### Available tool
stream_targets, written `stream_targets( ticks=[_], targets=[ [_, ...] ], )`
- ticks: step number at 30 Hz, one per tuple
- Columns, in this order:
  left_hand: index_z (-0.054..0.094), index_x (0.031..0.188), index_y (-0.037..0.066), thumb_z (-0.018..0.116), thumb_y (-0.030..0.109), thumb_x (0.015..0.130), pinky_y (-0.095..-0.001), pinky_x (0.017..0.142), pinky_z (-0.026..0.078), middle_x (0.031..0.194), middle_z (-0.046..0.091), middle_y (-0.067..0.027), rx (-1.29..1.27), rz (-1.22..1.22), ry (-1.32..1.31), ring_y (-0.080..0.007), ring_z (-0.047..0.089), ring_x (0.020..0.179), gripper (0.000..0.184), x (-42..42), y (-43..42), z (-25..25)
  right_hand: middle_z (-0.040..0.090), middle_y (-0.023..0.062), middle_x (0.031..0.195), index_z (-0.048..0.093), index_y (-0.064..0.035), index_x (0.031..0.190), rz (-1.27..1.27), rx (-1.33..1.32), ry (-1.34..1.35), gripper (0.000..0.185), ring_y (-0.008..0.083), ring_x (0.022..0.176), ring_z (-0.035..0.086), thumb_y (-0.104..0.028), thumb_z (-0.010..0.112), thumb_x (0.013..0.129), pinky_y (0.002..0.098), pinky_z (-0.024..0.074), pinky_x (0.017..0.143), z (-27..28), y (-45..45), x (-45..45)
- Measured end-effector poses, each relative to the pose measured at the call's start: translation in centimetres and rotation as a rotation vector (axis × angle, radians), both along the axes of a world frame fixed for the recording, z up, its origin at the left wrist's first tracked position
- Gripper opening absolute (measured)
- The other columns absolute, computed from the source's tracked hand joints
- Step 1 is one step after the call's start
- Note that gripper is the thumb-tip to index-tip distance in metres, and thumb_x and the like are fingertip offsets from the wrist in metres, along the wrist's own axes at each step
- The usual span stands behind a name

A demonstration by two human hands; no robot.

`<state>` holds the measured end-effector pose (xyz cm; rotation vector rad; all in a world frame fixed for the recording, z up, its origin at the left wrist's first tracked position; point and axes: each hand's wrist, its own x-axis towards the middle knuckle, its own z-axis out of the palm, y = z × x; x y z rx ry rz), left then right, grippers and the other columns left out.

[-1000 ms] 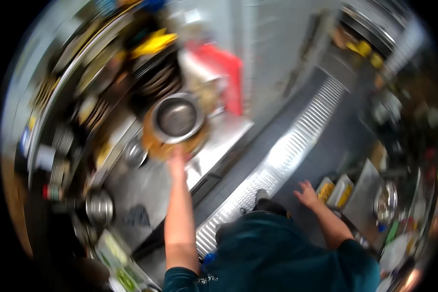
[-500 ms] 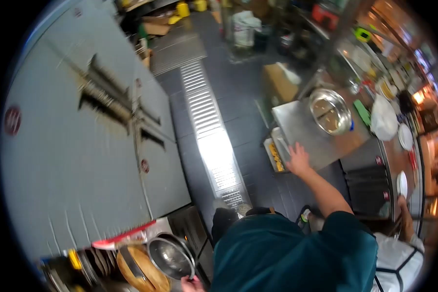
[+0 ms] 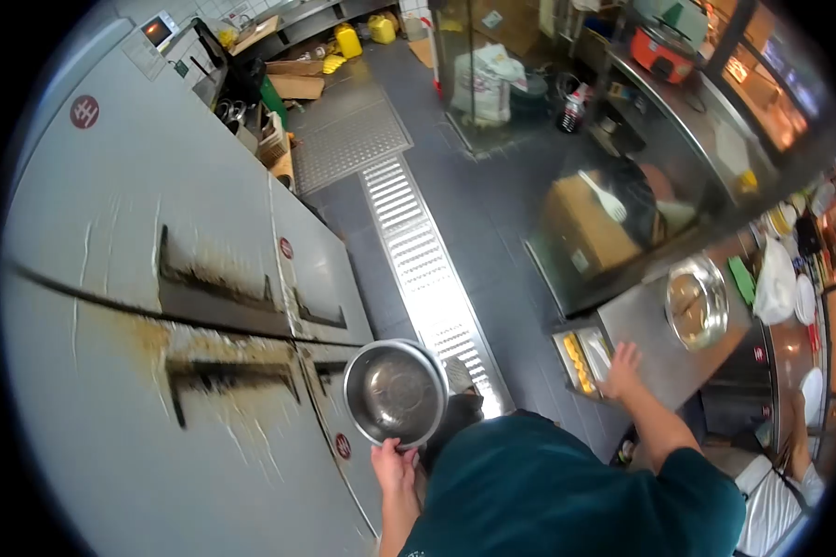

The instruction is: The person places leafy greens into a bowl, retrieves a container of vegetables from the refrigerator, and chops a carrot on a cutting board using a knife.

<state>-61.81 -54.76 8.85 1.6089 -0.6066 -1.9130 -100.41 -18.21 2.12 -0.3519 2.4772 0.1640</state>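
Note:
My left hand [image 3: 397,471] grips the near rim of a round metal bowl [image 3: 390,395], which appears empty and hangs over the floor beside the refrigerator. My right hand [image 3: 625,373] is open with its fingers spread, at the left edge of a steel counter [image 3: 655,371]. Just left of those fingers sits a narrow tray [image 3: 579,362] with yellow pieces in it; whether I touch it or the counter I cannot tell. A shiny steel basin [image 3: 715,320] with brownish contents stands on the counter beyond my right hand.
A tall grey refrigerator [image 3: 223,269] with stained handles lines the left side. A metal drain grate [image 3: 418,251] runs along the dark floor. A glass panel [image 3: 543,283] and a cardboard box [image 3: 590,227] stand ahead right. A co-worker's arm [image 3: 797,436] shows at right.
My left hand has lifted the bowl from beside the round wooden boards at lower left and brought it forward. My right hand stays by the counter edge while the view has turned.

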Motion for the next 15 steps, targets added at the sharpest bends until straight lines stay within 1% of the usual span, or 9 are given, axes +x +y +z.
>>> stream_targets(
  ticks=[1,3,4,5,8,9,11,13,15],
  targets=[
    [0.051,0.111,0.010,0.059,0.000,0.086,-0.0443,0.069,0.059,0.109,0.058,-0.0100,0.018,-0.031,-0.013,-0.0265,0.062,0.093,0.028,-2.1,-3.0,-1.3,0.002,0.0422,0.162,0.001,0.0147,0.157,0.033,0.017,-0.025,0.137,0.0569,0.153,0.002,-0.056,0.084,0.073,0.0567,0.0038,0.127,-0.8,0.3,-0.7],
    [0.051,0.112,0.011,0.059,0.000,0.087,-0.0512,0.078,0.057,0.109,0.057,-0.0085,0.055,-0.059,-0.017,-0.0247,0.056,0.096,0.028,-6.5,-9.0,-3.5,0.000,0.0414,0.163,0.001,0.0132,0.158,0.002,0.014,-0.061,0.138,0.0560,0.153,0.000,-0.055,0.085,0.071,0.0561,0.0059,0.127,-1.4,0.0,-1.4],
    [0.051,0.113,0.010,0.059,0.000,0.088,-0.0558,0.084,0.055,0.111,0.057,-0.0086,0.039,-0.096,0.020,-0.0256,0.056,0.099,0.029,-9.3,-11.5,-2.9,-0.002,0.0411,0.163,0.001,0.0124,0.158,-0.062,-0.008,-0.088,0.139,0.0553,0.154,0.000,-0.054,0.086,0.070,0.0557,0.0062,0.127,-1.3,-0.1,-1.5],
    [0.051,0.113,0.009,0.059,-0.001,0.088,-0.0571,0.086,0.055,0.112,0.056,-0.0086,0.041,-0.098,0.061,-0.0259,0.056,0.100,0.029,-12.0,-13.9,-2.6,-0.003,0.0407,0.163,0.002,0.0116,0.159,-0.127,-0.029,-0.118,0.140,0.0546,0.154,0.000,-0.053,0.087,0.069,0.0553,0.0065,0.127,-0.9,-0.1,-1.5],
    [0.050,0.115,0.007,0.058,-0.002,0.088,-0.0602,0.089,0.054,0.116,0.055,-0.0093,0.059,-0.200,0.077,-0.0276,0.057,0.101,0.029,-18.6,-21.5,-4.4,-0.007,0.0324,0.167,-0.001,0.0059,0.161,-0.167,0.038,-0.178,0.137,0.0512,0.155,0.001,-0.045,0.090,0.072,0.0507,0.0128,0.128,-1.1,-0.1,-2.4],
    [0.050,0.114,0.006,0.058,-0.001,0.090,-0.0600,0.090,0.055,0.112,0.056,-0.0100,0.049,-0.194,0.086,-0.0271,0.057,0.100,0.027,-21.7,-23.8,-3.1,-0.007,0.0305,0.168,-0.001,0.0043,0.162,-0.233,0.033,-0.202,0.137,0.0498,0.156,0.002,-0.043,0.091,0.071,0.0501,0.0130,0.128,-0.4,-0.8,-2.6],
    [0.049,0.113,0.003,0.058,0.002,0.091,-0.0551,0.087,0.059,0.106,0.057,-0.0110,0.030,-0.220,0.067,-0.0259,0.060,0.091,0.024,-26.7,-28.1,-2.4,-0.006,0.0341,0.167,-0.002,0.0057,0.161,-0.271,0.050,-0.239,0.144,0.0516,0.155,0.002,-0.051,0.091,0.066,0.0496,0.0145,0.128,-0.6,-0.6,-3.1],
    [0.048,0.113,0.003,0.058,0.002,0.091,-0.0527,0.085,0.060,0.105,0.058,-0.0117,0.035,-0.230,0.066,-0.0265,0.062,0.089,0.024,-31.3,-32.3,-2.4,-0.011,0.0259,0.169,-0.005,0.0018,0.162,-0.374,0.077,-0.329,0.142,0.0448,0.156,0.006,-0.045,0.092,0.069,0.0437,0.0196,0.128,-1.0,-0.7,-4.1],
    [0.049,0.114,0.002,0.058,0.002,0.091,-0.0512,0.084,0.061,0.107,0.059,-0.0126,0.038,-0.247,0.076,-0.0278,0.064,0.089,0.025,-35.7,-37.5,-4.9,0.005,0.0239,0.159,0.009,0.0008,0.154,-0.421,0.130,-0.408,0.122,0.0417,0.146,0.019,-0.044,0.089,0.073,0.0436,0.0265,0.121,-0.5,-3.2,-7.1]
  ],
)
